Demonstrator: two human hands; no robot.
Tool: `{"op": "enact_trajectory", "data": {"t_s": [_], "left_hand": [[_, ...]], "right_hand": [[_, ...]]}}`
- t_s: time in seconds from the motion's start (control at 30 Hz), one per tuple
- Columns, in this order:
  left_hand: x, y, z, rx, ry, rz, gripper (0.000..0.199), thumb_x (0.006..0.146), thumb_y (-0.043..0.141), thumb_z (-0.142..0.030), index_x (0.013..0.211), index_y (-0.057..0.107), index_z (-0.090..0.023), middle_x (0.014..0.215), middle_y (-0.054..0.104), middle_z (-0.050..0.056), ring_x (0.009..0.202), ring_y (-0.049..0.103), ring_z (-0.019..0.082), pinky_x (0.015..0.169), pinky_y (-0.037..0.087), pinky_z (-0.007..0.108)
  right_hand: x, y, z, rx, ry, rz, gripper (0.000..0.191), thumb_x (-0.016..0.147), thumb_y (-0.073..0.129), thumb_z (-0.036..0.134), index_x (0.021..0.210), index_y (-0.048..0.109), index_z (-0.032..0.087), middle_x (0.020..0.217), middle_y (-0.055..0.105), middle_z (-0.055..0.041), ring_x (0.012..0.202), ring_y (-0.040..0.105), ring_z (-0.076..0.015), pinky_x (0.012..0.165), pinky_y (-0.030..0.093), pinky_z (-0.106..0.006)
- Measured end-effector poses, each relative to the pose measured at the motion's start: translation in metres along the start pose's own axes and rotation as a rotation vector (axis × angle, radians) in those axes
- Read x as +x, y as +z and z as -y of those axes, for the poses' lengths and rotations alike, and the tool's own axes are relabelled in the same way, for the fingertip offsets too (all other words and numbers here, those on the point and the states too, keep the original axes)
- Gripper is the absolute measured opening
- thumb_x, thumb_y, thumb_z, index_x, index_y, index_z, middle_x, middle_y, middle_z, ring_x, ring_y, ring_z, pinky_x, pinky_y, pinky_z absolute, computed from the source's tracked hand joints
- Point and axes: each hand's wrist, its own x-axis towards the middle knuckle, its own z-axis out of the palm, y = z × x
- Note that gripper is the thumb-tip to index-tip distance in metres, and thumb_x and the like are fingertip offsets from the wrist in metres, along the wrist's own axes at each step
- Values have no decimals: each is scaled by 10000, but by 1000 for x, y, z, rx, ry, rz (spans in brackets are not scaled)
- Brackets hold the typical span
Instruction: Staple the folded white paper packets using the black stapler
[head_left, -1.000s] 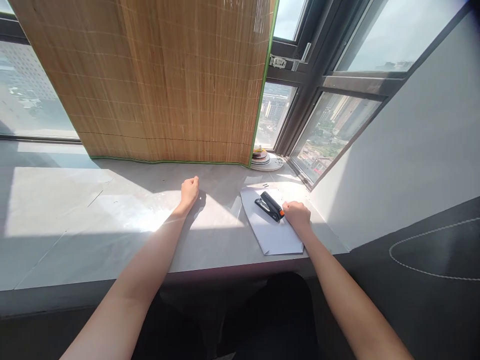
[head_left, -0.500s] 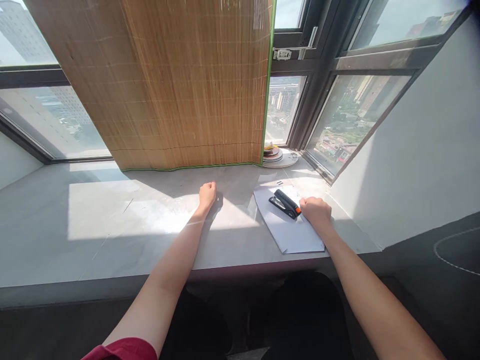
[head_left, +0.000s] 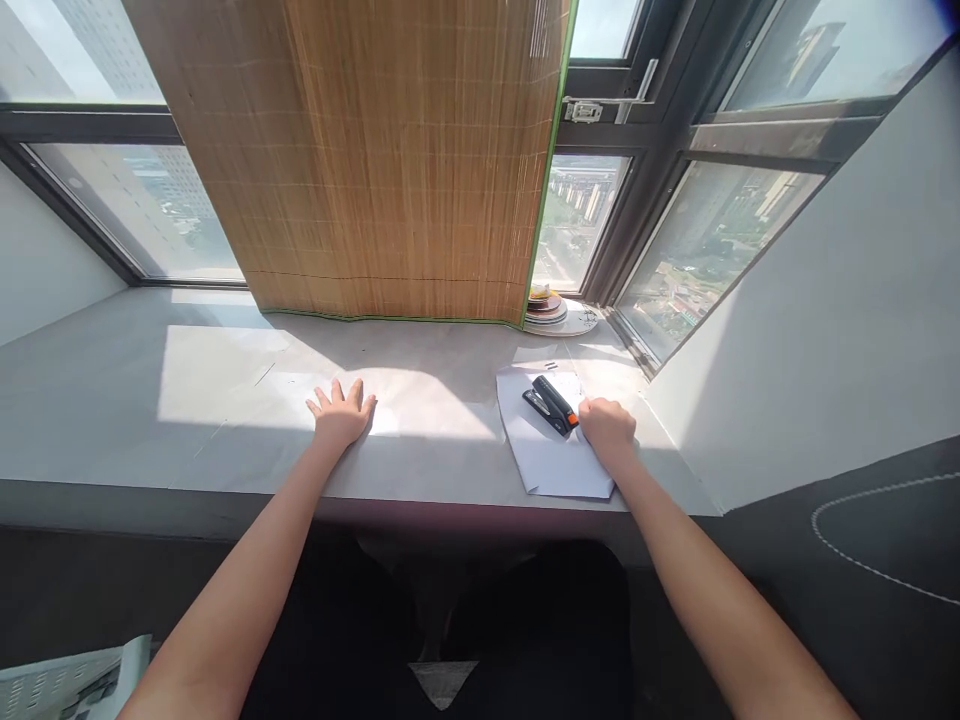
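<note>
My left hand [head_left: 341, 415] lies flat on the pale windowsill [head_left: 420, 460], fingers spread, holding nothing. At the right, my right hand [head_left: 609, 430] is closed in a fist over the right edge of a stack of white paper [head_left: 559, 468]; no object shows in it. A black stapler [head_left: 553, 402] with an orange end rests on the paper, its orange end right beside the fist's knuckles. I cannot tell whether they touch. Two small dark strips [head_left: 551, 366] lie just beyond the stapler, near the paper's far edge.
A bamboo blind [head_left: 397, 170] hangs down to the back of the sill. Stacked plates [head_left: 551, 312] stand in the far right corner by the window frame [head_left: 660, 140]. A light plastic basket [head_left: 64, 680] is low at the left; a bead chain [head_left: 840, 545] hangs at the right.
My left hand has opened from a fist to spread fingers and moved left along the sill. My right fist stays beside the stapler. The view has shifted slightly.
</note>
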Motion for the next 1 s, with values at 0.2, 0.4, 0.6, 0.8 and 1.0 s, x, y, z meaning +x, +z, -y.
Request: {"op": "enact_trajectory", "data": {"t_s": [0.2, 0.4, 0.6, 0.8, 1.0], "left_hand": [[-7, 0, 3, 55, -13, 61, 724, 1081, 372, -539, 1694, 438, -162, 1753, 326, 263, 1608, 269, 556, 1228, 255, 790], [-5, -2, 1, 21, -37, 87, 714, 1081, 369, -557, 1704, 423, -214, 1776, 300, 222, 1627, 241, 531, 1274, 209, 736], [-9, -7, -1, -15, -51, 73, 695, 1080, 392, -550, 1692, 445, -223, 1772, 314, 219, 1632, 237, 518, 1283, 200, 717], [-14, -4, -2, 35, -30, 16, 664, 1083, 443, -499, 1671, 483, -191, 1736, 368, 253, 1606, 291, 522, 1255, 248, 727], [-13, -2, 0, 26, 9, -39, 648, 1069, 481, -465, 1638, 530, -158, 1691, 410, 304, 1579, 322, 548, 1220, 264, 760]], "right_hand": [[1, 2, -1, 16, 42, 33, 485, 1089, 403, 312, 1060, 839, 100, 1007, 766, -226, 940, 768, -306, 808, 559, -386], [-6, -5, 2, 18, 41, 37, 479, 1087, 401, 323, 1049, 824, 101, 1017, 768, -201, 919, 759, -290, 779, 536, -360], [-7, -9, 2, 5, 16, 44, 488, 1087, 394, 320, 1047, 828, 102, 992, 763, -201, 927, 749, -291, 773, 520, -355], [-4, 0, 3, -37, -24, 4, 444, 1064, 430, 275, 1005, 825, 82, 978, 762, -230, 909, 733, -316, 729, 482, -359], [-7, -6, 9, -67, 6, 29, 486, 1085, 397, 298, 1030, 826, 77, 988, 751, -226, 930, 726, -306, 750, 474, -356]]}}
